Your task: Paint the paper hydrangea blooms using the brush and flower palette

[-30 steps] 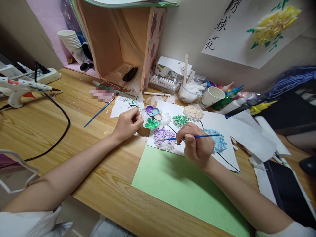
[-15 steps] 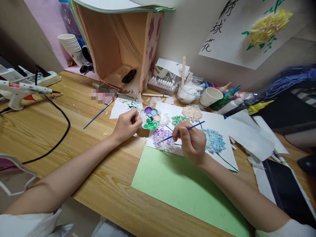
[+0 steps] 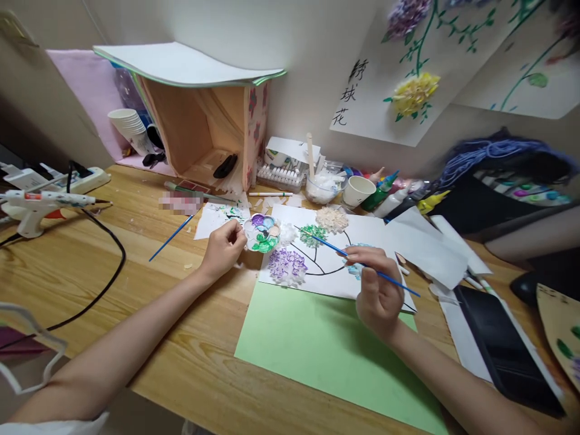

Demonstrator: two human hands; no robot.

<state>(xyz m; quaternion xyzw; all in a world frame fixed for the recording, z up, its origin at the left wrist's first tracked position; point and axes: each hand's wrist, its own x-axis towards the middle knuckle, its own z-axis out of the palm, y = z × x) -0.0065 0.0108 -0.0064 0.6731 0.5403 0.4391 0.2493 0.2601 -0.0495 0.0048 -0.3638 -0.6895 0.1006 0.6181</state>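
So here's what we've got on the wooden table. Our left hand is curled up narrow, thumb and fingers pinching the left edge of a flower-shaped palette with purple, green, pale blue and peach paint in it. From our view it overlaps the top left corner of a white sheet, which lies partly over a green sheet.

Our right hand is holding a blue paintbrush between thumb and fingers, with the handle end poking out past the hand to the right. The brush slants up left across the green flower — we can't tell if the bristles actually touch anything.

We count 5 ruffled flowers on the white sheet: that green flower, a white flower, a cream flower, a purple flower and a blue flower half hidden behind our right hand. Black stem lines run between them.

Off to the left there's a 2nd brush near a paint-smeared scrap, plus a glue gun — and a paper cup stands behind the flowers.
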